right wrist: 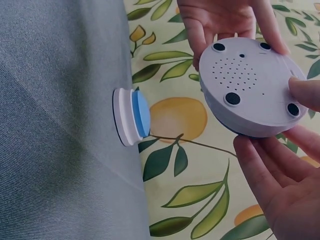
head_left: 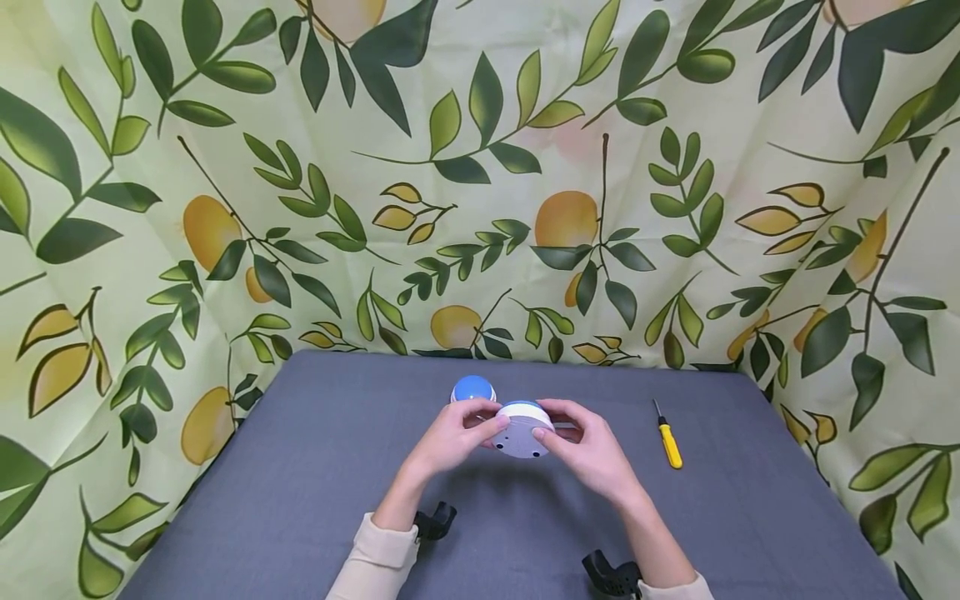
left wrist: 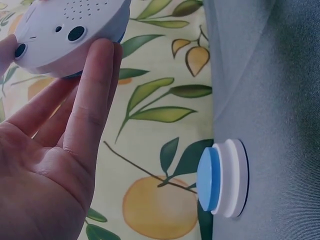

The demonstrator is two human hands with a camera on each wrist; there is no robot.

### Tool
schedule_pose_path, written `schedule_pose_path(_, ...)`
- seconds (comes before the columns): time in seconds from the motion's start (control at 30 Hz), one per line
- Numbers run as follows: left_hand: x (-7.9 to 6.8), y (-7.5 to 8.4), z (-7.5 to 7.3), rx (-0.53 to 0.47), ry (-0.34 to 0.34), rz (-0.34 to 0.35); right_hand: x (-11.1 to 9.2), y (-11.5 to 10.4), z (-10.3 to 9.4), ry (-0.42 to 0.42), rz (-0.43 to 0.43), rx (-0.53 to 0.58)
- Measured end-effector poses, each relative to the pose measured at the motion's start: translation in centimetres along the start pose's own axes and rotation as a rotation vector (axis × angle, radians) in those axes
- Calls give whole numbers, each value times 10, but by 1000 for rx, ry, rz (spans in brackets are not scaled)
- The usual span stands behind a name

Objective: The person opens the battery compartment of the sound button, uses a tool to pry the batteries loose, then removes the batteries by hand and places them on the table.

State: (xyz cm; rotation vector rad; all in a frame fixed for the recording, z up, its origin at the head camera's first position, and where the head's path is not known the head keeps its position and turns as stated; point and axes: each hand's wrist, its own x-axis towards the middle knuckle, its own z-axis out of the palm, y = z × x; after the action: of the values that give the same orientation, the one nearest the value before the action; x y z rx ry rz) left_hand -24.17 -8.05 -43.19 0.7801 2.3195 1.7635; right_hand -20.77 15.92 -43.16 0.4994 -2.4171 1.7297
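Both hands hold a round white push button (head_left: 521,437) with a blue top, raised over the table and tilted so its underside faces me. My left hand (head_left: 448,440) pinches its left edge between thumb and fingers. On the opposite edge, my right hand (head_left: 594,454) grips it the same way. In the right wrist view, the underside of the held button (right wrist: 250,85) shows a patch of small holes, several dark round feet and a seam near the right thumb. A second blue-and-white push button (head_left: 474,388) stands on the table behind the left hand, blue side up.
A screwdriver (head_left: 670,443) with a yellow handle lies on the table to the right of the right hand. The grey cloth-covered table (head_left: 337,467) ends at a patterned fabric backdrop (head_left: 480,208) with leaves and fruit. Black wrist mounts (head_left: 437,521) sit under the forearms.
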Motion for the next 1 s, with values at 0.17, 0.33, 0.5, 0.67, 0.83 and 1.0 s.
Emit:
schedule_pose_path(0.17, 1, -1, 4, 0, 2, -11, 0, -1, 0, 14, 12, -39)
schedule_pose_path(0.33, 1, 0, 7, 29, 16, -21, 0, 0, 0, 32, 11, -20)
schedule_pose_path(0.5, 1, 1, 8, 104, 35, 22, 0, 1, -1, 73, 38, -14)
schedule_pose_path(0.67, 1, 0, 10, 58, 15, 62, 0, 0, -2, 101, 79, 11)
schedule_pose_path(0.83, 0, 1, 12, 15, -25, 112, 1, -2, -2, 118, 150, 95)
schedule_pose_path(1.0, 0, 2, 14, -6, -36, 149, 2, -3, -3, 144, 189, 121)
